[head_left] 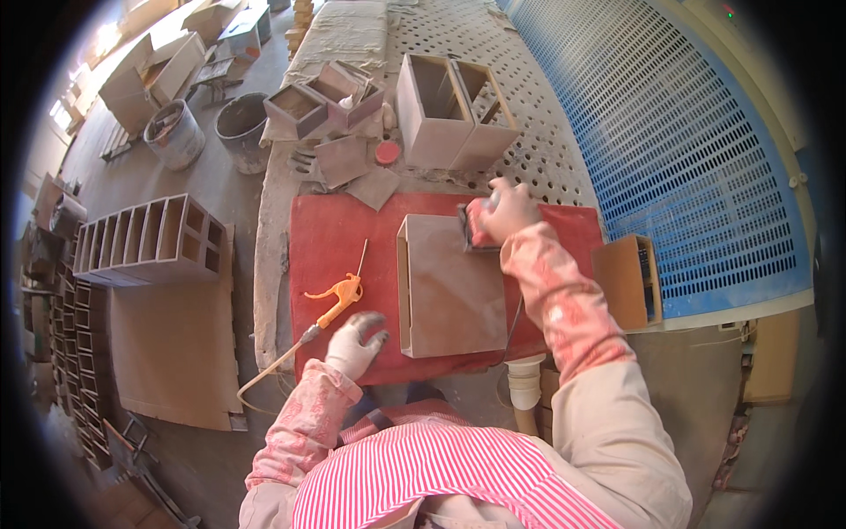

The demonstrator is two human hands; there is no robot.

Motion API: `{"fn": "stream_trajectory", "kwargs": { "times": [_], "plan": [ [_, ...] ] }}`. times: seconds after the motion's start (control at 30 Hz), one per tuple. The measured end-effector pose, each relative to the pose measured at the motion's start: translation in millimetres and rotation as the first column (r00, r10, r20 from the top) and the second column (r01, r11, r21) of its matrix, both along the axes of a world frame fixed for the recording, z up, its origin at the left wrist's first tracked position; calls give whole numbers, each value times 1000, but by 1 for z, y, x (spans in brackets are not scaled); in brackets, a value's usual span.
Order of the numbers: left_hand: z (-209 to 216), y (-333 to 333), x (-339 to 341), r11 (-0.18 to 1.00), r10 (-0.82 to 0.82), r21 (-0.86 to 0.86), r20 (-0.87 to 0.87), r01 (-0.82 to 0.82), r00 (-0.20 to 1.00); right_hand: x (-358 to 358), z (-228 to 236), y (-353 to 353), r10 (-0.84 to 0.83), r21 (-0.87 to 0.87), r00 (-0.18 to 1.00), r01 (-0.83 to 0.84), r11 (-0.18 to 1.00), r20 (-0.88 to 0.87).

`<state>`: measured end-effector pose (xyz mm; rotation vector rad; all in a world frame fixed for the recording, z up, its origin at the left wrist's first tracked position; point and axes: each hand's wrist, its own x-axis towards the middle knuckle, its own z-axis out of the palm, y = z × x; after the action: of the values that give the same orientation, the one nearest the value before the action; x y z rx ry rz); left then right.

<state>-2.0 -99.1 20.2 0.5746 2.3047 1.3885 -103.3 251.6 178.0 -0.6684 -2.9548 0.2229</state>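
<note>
A dusty wooden box (458, 291) lies on the red mat with its broad brown face up and an open side toward the left. My right hand (511, 213) is closed round a red power sander (480, 226) at the box's far right corner, partly hiding it. A dark cord shows near the box's right side. Left of the box, my gloved left hand (354, 346) hovers by the mat's near edge, fingers loosely bent and apart, nothing in them. Just beyond it lies an orange air blow gun (342, 295) with a thin nozzle and a hose.
Two tall open boxes (441, 115) stand at the far side of the perforated bench. Small boxes (330, 97), loose panels (342, 161) and a red round disc (387, 152) sit left of them. An orange-brown box (624, 280) is at right, beside a blue slatted wall (679, 159).
</note>
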Motion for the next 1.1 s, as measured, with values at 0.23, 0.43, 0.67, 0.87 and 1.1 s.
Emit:
{"fn": "stream_trajectory", "kwargs": {
  "times": [0.23, 0.43, 0.67, 0.87, 1.1],
  "plan": [
    [36, 89, -96, 843, -165, 533, 121, 77, 979, 43, 0, -101, 681, -381, 717, -677, 630, -148],
    [5, 199, -136, 537, -254, 748, 584, -389, 771, 22, 1, -12, 489, -300, 845, -534, 790, -216],
    [27, 291, -115, 991, -59, 58, -593, 117, 803, 46, 18, 70, 429, -175, 902, -414, 893, 52],
    [-25, 206, -162, 122, -196, 755, 655, -644, 730, -25, 2, -16, 654, -227, 756, -641, 733, -23],
    [-18, 207, -155, -34, -104, 984, 170, -175, 980, -21, -9, -40, 695, -229, 701, -711, 665, -160]
  ]
}}
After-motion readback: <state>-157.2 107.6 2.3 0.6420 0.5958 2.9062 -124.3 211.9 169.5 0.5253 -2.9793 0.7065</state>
